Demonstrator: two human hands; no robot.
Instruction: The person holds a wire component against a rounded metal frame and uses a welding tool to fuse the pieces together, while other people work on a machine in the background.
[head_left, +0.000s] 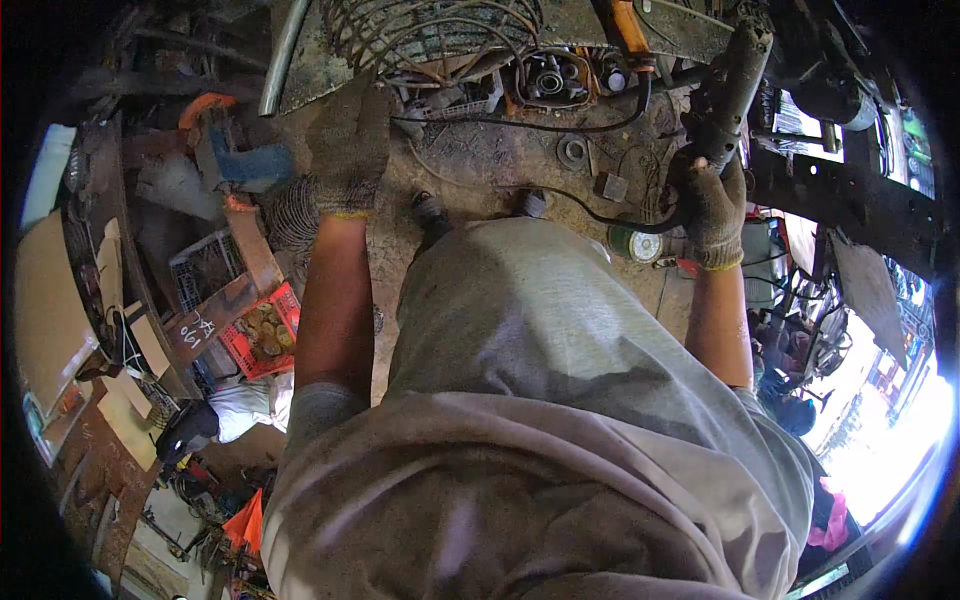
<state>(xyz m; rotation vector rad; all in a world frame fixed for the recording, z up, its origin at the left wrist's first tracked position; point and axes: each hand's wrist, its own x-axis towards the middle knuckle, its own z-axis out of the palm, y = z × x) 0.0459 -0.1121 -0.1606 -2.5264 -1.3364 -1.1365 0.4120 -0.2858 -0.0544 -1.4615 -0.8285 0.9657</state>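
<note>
My right hand (714,215), in a grey knitted glove, is closed around the lower end of a dusty grey-black corded tool (738,85) with a long cylindrical body. The tool tilts up to the right; its exact kind is hard to tell. A black cord (600,215) runs left from beside that hand. My left hand (347,150), in a darker-looking glove, reaches forward with its fingers stretched out. Its fingertips lie at the near edge of a grey metal sheet (305,75); whether they touch it is unclear. Nothing shows in this hand.
A wire basket-like coil (430,35) and an orange-handled tool (630,28) lie ahead. Behind the cords, a greasy metal housing (550,78) sits near the floor. At left are a red crate (262,335) and a blue metal piece (250,165). A round spool (636,243) lies by my feet.
</note>
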